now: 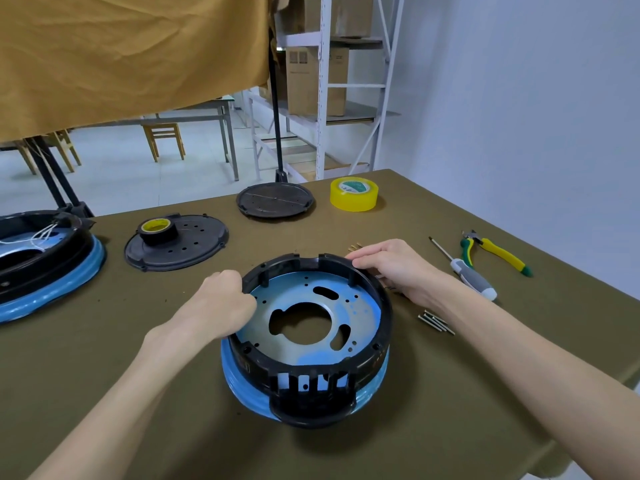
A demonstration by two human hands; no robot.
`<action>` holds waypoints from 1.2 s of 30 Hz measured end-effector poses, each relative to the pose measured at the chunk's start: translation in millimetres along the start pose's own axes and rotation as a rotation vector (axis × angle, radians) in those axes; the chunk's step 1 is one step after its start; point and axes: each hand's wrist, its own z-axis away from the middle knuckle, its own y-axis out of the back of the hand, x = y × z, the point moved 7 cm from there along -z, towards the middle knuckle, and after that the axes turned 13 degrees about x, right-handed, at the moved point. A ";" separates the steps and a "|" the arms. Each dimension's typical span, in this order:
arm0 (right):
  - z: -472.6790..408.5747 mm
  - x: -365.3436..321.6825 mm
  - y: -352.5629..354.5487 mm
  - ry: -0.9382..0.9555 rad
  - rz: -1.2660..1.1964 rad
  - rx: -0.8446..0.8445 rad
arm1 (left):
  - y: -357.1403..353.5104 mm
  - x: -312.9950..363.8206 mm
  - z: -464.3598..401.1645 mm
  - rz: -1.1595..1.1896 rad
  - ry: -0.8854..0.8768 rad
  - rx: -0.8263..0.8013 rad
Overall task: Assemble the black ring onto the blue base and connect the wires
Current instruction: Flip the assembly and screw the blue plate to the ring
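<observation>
The ring (313, 344) sits on the base (235, 375) at lower centre of the frame, on the counter (138, 393); the base's blue rim shows below it at left and right, and its blue plate with holes shows through the ring's open middle. The left hand (221, 306) grips the ring's left wall, fingers curled over the rim. The right hand (391, 265) lies on the ring's upper right rim, fingers nearly straight and pressed along the top edge, thumb beside the outer wall.

Just above the right hand's fingertips lie a few small brass pieces (355, 246). Right of the ring is a bunch of long screws (436, 322). Further right lie a screwdriver (464, 271) with a grey and white handle and pliers (495, 252) with yellow and green grips.

Toward the upper centre a roll of clear yellow tape (353, 194) stands near a dark round plate (275, 199). Left of that, a second dark plate (194, 249) carries a roll of black tape (158, 231). At the left edge of the frame is another assembly (41, 268), black ring on a blue base, with white wires (40, 237) inside it. Behind the counter hang a tan cloth (131, 53) and stands a shelf (325, 88) with cartons.
</observation>
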 end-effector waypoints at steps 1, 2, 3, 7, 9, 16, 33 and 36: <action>-0.7 -1.1 -0.7 -0.001 0.000 0.005 | 0.2 -0.2 -0.5 0.000 -0.005 0.007; -1.4 -2.4 -1.3 0.004 0.004 0.011 | 0.4 -0.4 -0.8 0.003 -0.008 0.014; -2.1 -3.6 -2.0 0.008 0.008 0.015 | 0.8 -0.7 -1.4 0.006 -0.011 0.021; -3.2 -6.2 -4.9 -0.001 0.008 0.016 | 0.6 -1.8 -2.2 0.005 -0.025 0.015; -2.9 -6.6 -4.8 -0.006 0.025 0.024 | 0.5 -2.5 -2.2 0.009 -0.029 0.007; -1.3 -4.2 -5.7 -0.007 0.033 0.018 | 1.1 -6.1 -1.8 0.020 -0.007 0.051; -3.0 10.4 -8.2 -0.053 -0.058 0.059 | 13.4 14.5 17.8 -0.259 -0.115 0.181; -3.7 17.4 -7.4 -0.127 -0.046 0.015 | 20.9 42.6 27.4 -0.276 -0.330 0.359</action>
